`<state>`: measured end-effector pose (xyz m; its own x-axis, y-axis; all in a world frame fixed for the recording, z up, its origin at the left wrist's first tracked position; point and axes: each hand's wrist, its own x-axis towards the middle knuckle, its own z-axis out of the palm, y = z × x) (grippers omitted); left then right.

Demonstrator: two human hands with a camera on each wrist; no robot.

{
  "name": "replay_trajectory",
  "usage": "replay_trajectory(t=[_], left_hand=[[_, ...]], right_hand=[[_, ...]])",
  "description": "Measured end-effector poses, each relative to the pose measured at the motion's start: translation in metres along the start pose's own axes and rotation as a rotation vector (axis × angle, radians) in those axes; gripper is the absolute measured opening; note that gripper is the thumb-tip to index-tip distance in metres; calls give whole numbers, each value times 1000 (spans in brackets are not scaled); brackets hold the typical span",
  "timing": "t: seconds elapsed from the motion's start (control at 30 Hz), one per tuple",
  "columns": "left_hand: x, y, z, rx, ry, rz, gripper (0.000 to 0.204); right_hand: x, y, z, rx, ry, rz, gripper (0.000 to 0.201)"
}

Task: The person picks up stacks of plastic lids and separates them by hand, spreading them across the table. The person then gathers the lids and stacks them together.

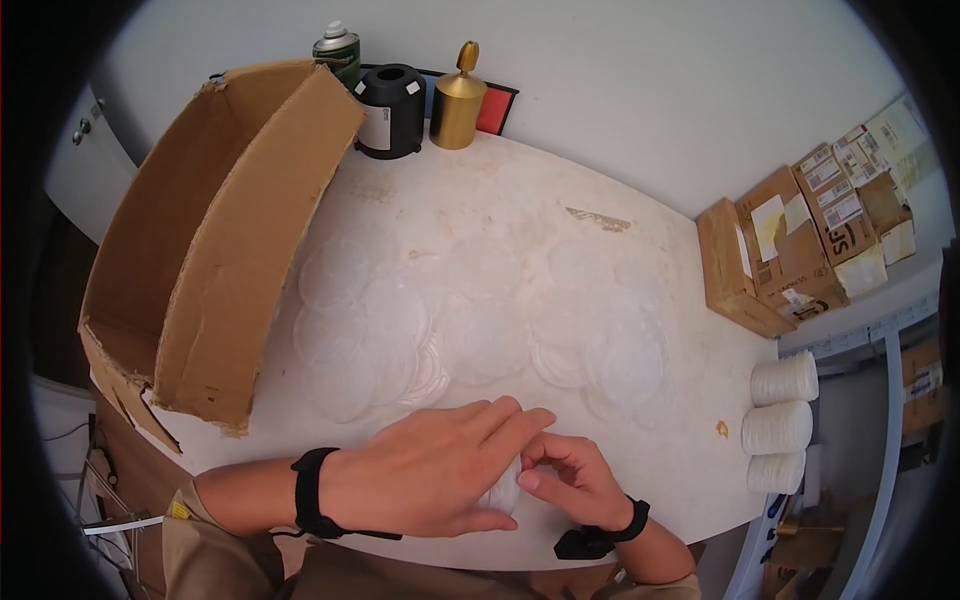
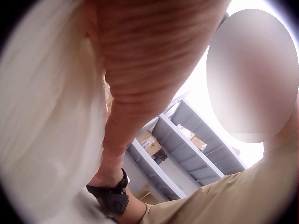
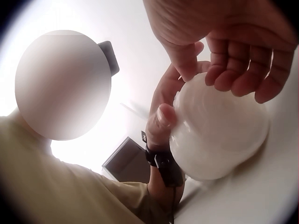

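Note:
A stack of thin, whitish round discs [image 1: 500, 494] is held upright on its edge near the table's front. My left hand [image 1: 430, 475] arches over it, thumb below and fingers across the top. Beside its right face, my right hand [image 1: 578, 482] has bent fingers and the thumb at the rim. The right wrist view shows the stack's round face [image 3: 219, 133], with the left thumb on one side and my right hand [image 3: 238, 51] curling its fingertips over the upper edge. Close up, the pale stack [image 2: 51, 116] fills the left of the left wrist view.
Many translucent discs [image 1: 485, 335] lie spread and overlapping on the white table [image 1: 520, 185]. An open cardboard box [image 1: 245, 250] stands at the left. Behind are a spray can [image 1: 338, 52], a black container [image 1: 390, 110] and a gold one [image 1: 458, 112]. Three disc stacks [image 1: 778, 428] stand at the right edge.

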<state>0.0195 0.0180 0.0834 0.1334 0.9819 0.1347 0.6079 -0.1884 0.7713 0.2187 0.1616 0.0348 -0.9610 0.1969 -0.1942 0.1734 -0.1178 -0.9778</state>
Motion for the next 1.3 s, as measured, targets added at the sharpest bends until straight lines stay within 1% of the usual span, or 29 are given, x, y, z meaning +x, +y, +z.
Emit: replay_trajectory(t=[0.03,0.07,0.1,0.17,0.2,0.27,0.3,0.43,0.5,0.53,0.6,0.63,0.67,0.73,0.77,0.8,0.87,0.9,0.93,1.0,1.03,1.07,1.13,1.17,1.2,1.27,1.3], left_hand=[[-1,0,0,-9,9,-15,80],[-1,0,0,-18,18,-30,75],[0,-1,0,-18,16,-29,75],[1,-2,1,-19,29,-10,63],[1,-2,1,-18,27,-9,63],[1,-3,1,10,26,4,56],[1,-3,1,10,24,6,56],[0,-3,-1,52,18,21,52],[0,-3,-2,46,12,19,52],[0,-3,-2,38,18,20,52],[-1,-3,-2,31,26,18,52],[-1,-3,-2,28,25,17,52],[-1,-3,-1,25,24,17,52],[0,-2,-2,26,17,12,52],[0,-2,-1,28,6,9,52],[1,-1,0,27,0,12,52],[1,-1,1,23,19,0,51],[1,-1,1,24,15,5,51],[1,-1,1,26,15,5,50],[1,-1,1,27,14,6,50],[1,-2,2,33,24,15,49],[1,-2,2,39,34,23,49],[0,-2,2,37,35,15,49],[0,-2,2,36,36,10,49],[0,-3,3,35,36,9,49],[0,-3,3,18,46,14,49],[0,-3,3,16,47,13,49]], right_hand=[[-1,-1,1,2,1,0,7],[-2,-4,2,62,13,56,7],[-4,-6,3,123,28,112,6],[-4,-6,2,129,33,96,6],[-4,-6,2,136,36,81,5],[-5,-4,-1,147,47,99,4],[-6,-4,-3,155,55,119,3],[-7,-10,-12,170,101,105,2],[-9,-10,-20,83,206,38,4],[-11,-12,-23,83,203,39,4],[-13,-14,-29,-144,308,-287,5],[-12,-21,-31,-347,368,-432,8],[-11,-28,-31,-348,365,-431,8],[-8,-38,-31,-1007,507,-677,13],[-5,-41,-31,-1165,542,-677,17],[-2,-38,-30,-1165,549,-673,17],[4,-29,-27,-1098,598,-596,19],[1,-28,-23,-1037,553,-551,19],[0,-27,-18,-1037,554,-550,19],[-2,-24,-8,-706,281,-419,17],[-3,-26,-4,-603,178,-337,14],[-4,-23,-1,-602,178,-336,14],[-3,-15,4,-388,70,-213,10],[-3,-15,4,-356,46,-178,9],[-3,-14,4,-355,46,-177,9],[-4,-9,4,-218,29,-113,9],[-4,-7,4,-217,28,-112,9]])
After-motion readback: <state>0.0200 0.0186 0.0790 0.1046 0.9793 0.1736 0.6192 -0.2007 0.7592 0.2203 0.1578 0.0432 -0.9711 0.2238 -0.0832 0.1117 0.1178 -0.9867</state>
